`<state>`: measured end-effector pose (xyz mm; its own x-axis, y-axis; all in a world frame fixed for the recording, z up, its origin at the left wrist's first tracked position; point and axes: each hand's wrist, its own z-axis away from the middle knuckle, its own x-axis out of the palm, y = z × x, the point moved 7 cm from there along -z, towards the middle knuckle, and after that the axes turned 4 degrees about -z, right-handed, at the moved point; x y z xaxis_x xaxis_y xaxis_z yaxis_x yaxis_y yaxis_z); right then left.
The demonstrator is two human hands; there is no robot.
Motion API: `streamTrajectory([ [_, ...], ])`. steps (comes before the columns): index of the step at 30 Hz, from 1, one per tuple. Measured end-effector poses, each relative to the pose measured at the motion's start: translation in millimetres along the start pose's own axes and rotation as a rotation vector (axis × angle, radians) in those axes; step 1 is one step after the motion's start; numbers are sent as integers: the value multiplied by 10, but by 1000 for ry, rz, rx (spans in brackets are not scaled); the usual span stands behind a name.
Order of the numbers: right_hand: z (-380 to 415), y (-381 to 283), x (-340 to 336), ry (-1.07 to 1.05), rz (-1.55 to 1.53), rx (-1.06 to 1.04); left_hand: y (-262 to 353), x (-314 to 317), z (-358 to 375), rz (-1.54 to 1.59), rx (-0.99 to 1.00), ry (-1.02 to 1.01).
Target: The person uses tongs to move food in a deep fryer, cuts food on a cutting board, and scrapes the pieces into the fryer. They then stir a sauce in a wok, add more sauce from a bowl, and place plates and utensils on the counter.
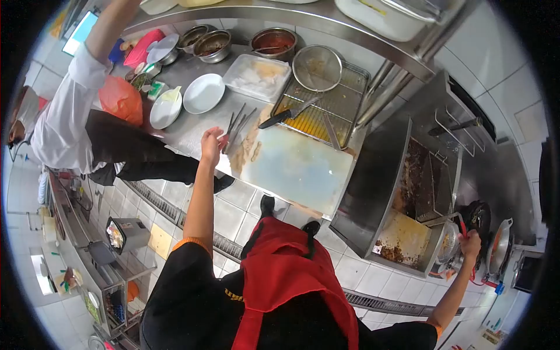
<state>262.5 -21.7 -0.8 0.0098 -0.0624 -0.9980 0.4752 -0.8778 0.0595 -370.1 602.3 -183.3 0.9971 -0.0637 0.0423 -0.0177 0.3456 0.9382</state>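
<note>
My left hand (212, 144) is over the left edge of the steel counter, its fingers loosely apart, holding nothing visible. Just right of it lie metal tongs (236, 127). My right hand (469, 242) reaches far right and is closed around a red handle (462, 226), beside a round wire strainer (448, 245) near the fryer. On the counter are a pale cutting board (297, 166), a black-handled knife (286, 116) lying across a wire rack tray (350, 93), and a round sieve (317, 68) on the rack's back corner.
Two white plates (203, 93), a plastic container (257, 77) and metal bowls (274, 42) line the counter. An open steel fryer (417, 192) stands right, with a wok (500, 248) beyond. A co-worker's white sleeve (67, 114) is at left; a shelf (280, 14) hangs above.
</note>
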Motion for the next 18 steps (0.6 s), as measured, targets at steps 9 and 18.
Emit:
streamTrajectory([
  [9,1163,-1783,-357,538,-424,-126,-109,-122,-914,248,-178,14],
  [18,2947,-2890,1607,162,-732,108,-5,413,-75,-19,-185,-426],
])
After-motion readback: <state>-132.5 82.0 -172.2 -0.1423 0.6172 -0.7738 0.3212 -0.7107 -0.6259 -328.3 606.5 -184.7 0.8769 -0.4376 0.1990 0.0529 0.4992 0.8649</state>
